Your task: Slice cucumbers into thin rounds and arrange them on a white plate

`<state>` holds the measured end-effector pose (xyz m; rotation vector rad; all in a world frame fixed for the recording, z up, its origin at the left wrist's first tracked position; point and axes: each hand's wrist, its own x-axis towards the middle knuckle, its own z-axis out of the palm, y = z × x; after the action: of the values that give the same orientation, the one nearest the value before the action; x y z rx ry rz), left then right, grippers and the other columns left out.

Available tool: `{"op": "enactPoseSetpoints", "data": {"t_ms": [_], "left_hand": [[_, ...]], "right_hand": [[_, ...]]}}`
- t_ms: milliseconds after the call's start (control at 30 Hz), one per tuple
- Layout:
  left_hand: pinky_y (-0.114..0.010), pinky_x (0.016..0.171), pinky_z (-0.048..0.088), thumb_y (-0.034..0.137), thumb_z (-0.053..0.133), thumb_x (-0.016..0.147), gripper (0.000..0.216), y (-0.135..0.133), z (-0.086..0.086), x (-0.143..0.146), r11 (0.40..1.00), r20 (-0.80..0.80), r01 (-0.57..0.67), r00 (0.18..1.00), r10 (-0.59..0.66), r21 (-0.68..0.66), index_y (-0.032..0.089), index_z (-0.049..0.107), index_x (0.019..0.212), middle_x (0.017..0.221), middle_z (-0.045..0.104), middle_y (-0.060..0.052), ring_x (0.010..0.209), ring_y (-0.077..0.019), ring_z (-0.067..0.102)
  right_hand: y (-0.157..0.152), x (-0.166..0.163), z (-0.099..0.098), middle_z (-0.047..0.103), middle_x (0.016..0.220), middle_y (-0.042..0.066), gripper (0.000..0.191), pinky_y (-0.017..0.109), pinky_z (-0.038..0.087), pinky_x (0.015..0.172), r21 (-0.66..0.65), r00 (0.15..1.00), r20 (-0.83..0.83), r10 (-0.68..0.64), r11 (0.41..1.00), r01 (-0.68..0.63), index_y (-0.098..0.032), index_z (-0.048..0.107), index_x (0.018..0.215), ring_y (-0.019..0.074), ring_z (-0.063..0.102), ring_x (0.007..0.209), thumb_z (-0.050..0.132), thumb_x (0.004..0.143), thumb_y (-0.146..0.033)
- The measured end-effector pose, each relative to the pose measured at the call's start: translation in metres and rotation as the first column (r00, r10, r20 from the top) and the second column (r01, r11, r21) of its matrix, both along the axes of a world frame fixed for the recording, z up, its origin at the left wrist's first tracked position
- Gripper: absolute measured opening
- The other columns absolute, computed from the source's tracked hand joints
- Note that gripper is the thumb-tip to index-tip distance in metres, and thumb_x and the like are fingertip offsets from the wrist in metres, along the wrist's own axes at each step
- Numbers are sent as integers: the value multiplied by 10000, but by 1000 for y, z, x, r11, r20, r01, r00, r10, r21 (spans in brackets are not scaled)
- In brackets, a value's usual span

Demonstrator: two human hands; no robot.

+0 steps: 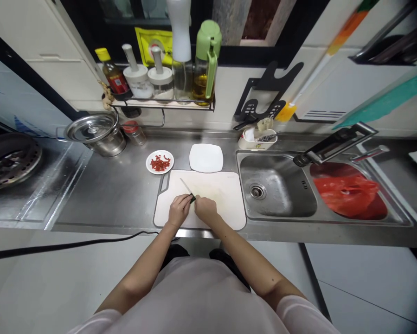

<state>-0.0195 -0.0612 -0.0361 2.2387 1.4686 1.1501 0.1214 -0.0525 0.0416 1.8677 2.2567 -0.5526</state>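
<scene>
A white cutting board [225, 195] lies on the steel counter in front of me, and both hands rest on its near part. My right hand [205, 209] is closed round the dark handle of a knife [186, 187]; its thin blade points away to the upper left. My left hand [179, 208] is curled beside the blade's base, fingertips pinched on a small dark piece too small to name. A small white plate of chopped red chilli [160, 162] sits beyond the board on the left. An empty square white plate [206, 157] stands next to it.
A double sink [278, 185] lies right of the board, its right basin holding a red bag [347, 195]. A lidded steel pot [95, 132] and a stove [6, 160] are at the left. A rack of bottles [163, 79] hangs on the back wall. A black cable [72, 243] runs along the counter's front.
</scene>
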Motion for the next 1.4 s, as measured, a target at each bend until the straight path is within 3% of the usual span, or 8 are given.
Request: {"op": "enactPoseSetpoints", "data": {"t_ms": [367, 900, 1133, 1400], "left_hand": [[-366, 887, 522, 199, 473, 914, 267, 0, 0, 1, 1000, 2, 4, 1000, -4, 3, 219, 653, 1110, 1050, 675, -74, 1000, -186, 607], [-357, 892, 523, 191, 480, 911, 266, 1, -3, 2, 1000, -11, -5, 1000, 5, 26, 215, 650, 1115, 1069, 670, -73, 1002, -177, 609], [-363, 888, 527, 189, 469, 914, 269, 0, -2, 2, 1000, 7, -5, 1000, 5, 20, 220, 654, 1106, 1057, 673, -72, 997, -178, 611], [-354, 876, 532, 182, 476, 912, 268, 0, 1, 3, 1000, 16, 19, 1000, -19, 20, 213, 649, 1115, 1043, 675, -74, 987, -175, 609]], "right_hand": [[-1, 4, 6, 686, 937, 140, 277, 297, 469, 749, -51, 1000, -11, -21, 998, 21, -146, 536, 1084, 214, 663, 915, 303, 951, -214], [-35, 32, 8, 689, 884, 154, 271, 337, 460, 713, -110, 998, 41, -37, 993, 41, -136, 560, 1059, 256, 669, 888, 329, 928, -192], [-19, 22, 11, 688, 943, 156, 278, 329, 455, 723, -153, 999, 36, -30, 988, 35, -135, 558, 1071, 246, 664, 906, 325, 934, -199], [1, 11, 5, 685, 965, 144, 283, 311, 453, 732, -94, 1000, -8, -13, 996, 13, -136, 555, 1070, 236, 659, 923, 317, 939, -215]]}}
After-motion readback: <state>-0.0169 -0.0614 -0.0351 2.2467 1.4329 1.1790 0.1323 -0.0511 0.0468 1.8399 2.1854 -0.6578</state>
